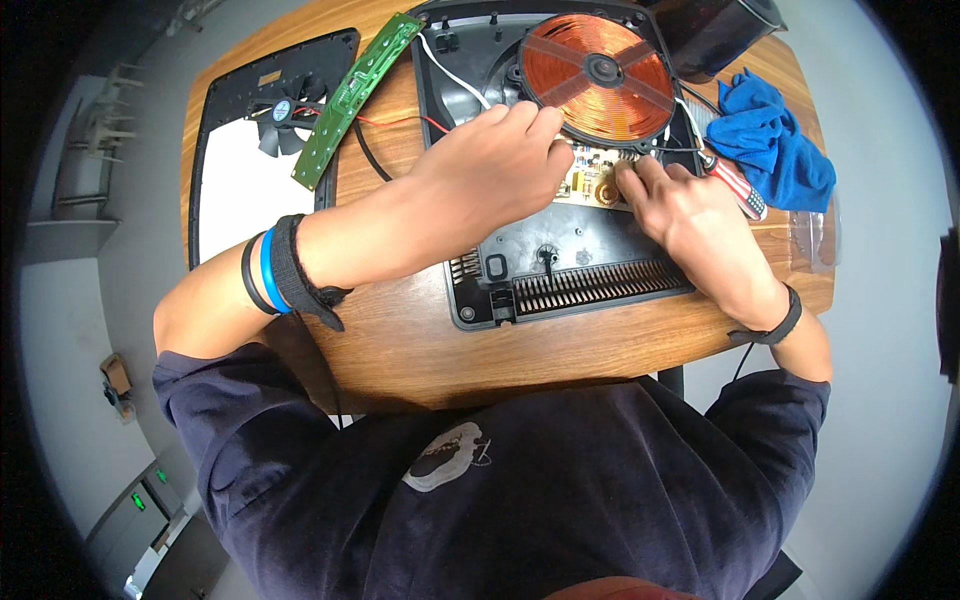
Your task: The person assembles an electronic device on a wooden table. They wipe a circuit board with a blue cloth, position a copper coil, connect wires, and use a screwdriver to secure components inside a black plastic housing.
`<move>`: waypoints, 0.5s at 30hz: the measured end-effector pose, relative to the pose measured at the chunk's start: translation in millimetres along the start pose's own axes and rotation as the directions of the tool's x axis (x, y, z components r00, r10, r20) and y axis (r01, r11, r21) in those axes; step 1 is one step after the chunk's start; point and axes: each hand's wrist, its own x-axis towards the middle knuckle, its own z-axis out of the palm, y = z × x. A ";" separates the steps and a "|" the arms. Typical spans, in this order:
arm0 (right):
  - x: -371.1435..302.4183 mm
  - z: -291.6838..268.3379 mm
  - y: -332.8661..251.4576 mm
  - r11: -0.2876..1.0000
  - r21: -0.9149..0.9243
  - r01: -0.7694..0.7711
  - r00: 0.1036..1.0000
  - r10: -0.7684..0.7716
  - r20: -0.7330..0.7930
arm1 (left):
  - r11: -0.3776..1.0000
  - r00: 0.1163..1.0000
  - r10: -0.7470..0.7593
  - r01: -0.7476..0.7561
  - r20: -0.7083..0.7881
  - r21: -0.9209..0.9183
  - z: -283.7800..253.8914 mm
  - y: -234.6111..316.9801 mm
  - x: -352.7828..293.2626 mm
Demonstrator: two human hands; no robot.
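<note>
A copper coil sits in the far part of a black plastic appliance base. Partly under the coil lies a tan circuit board with small components. My left hand is closed over the board's left side; its fingertips are hidden, so what it grips cannot be made out. At the board's right edge, my right hand has its fingers curled and pinching the edge. White wires run from the coil area past my left hand.
To the left lies a black-rimmed cover with a small fan. A long green circuit board leans across its edge, with a red wire. On the right are a blue cloth, a screwdriver with a patterned handle and a clear plastic bag.
</note>
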 end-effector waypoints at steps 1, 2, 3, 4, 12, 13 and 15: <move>0.5 -0.8 -0.1 1.000 0.001 0.005 1.000 -0.005 0.010 | 1.000 1.000 0.006 -0.006 0.003 0.002 0.0 -0.3 0.5; 0.8 -2.1 0.2 1.000 0.003 0.009 1.000 -0.009 0.021 | 1.000 1.000 0.012 -0.012 0.006 0.004 0.1 -0.4 0.9; 0.7 -3.6 0.9 1.000 0.005 0.013 0.999 -0.013 0.032 | 1.000 1.000 0.013 -0.013 0.004 -0.017 0.5 -0.1 0.0; 0.0 -5.5 1.7 1.000 0.019 0.018 1.000 -0.018 0.022 | 0.999 1.000 0.010 -0.010 0.003 -0.038 1.1 0.8 -2.9; -3.1 -37.1 35.2 0.962 0.226 0.156 0.981 -0.125 -0.146 | 0.913 1.000 0.020 -0.027 -0.021 -0.406 -17.5 -15.0 -17.1; -3.3 -37.3 39.4 0.954 0.248 0.168 0.979 -0.132 -0.156 | 0.898 1.000 0.003 0.008 0.024 -0.440 -23.4 -16.1 -17.0; -3.1 -36.7 46.8 0.921 0.339 0.191 0.977 -0.143 -0.161 | 0.866 0.997 -0.006 0.043 0.077 -0.498 -24.7 -20.3 -18.9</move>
